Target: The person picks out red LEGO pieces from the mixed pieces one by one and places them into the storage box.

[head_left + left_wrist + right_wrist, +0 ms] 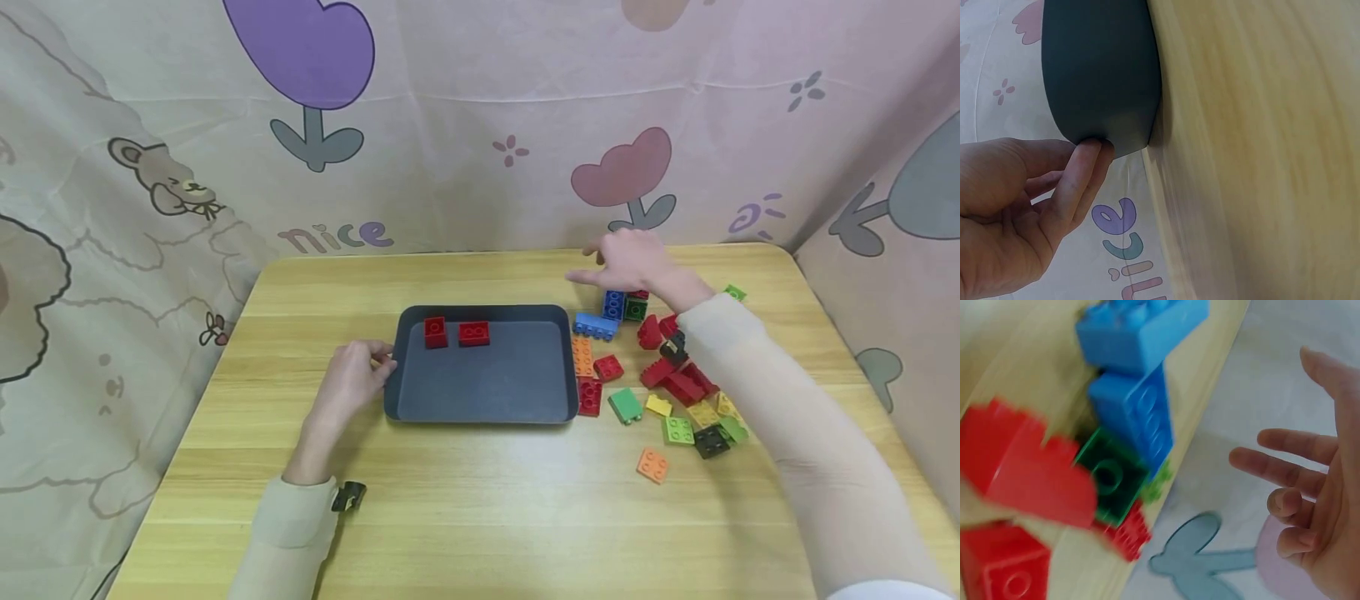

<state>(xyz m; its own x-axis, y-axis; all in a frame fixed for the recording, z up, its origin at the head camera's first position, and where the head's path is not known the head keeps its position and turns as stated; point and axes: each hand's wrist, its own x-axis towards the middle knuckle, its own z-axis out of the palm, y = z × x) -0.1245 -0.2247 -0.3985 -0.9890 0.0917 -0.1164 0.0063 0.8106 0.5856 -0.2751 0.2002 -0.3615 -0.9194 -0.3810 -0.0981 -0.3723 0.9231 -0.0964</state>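
Note:
My left hand (351, 379) is at the left end of a dark grey tray (483, 407), pinching its rim. In the left wrist view the fingertips (1090, 147) press the outer corner of the tray wall. Two red bricks, one (435, 332) beside the other (474, 334), lie in the tray near its back wall. My right hand (630, 260) hovers over the table's back edge with nothing in it, thumb and some fingers extended. Below it sit a blue brick (1135, 412), a longer blue brick (1147, 337) and a dark green brick (1110, 478).
Loose bricks cover the table right of the tray: an orange brick (582, 357) and a red brick (589, 397) by its wall, a green brick (626, 406), a black brick (711, 442) and several others. A patterned cloth (465, 125) hangs behind the wooden table (480, 517).

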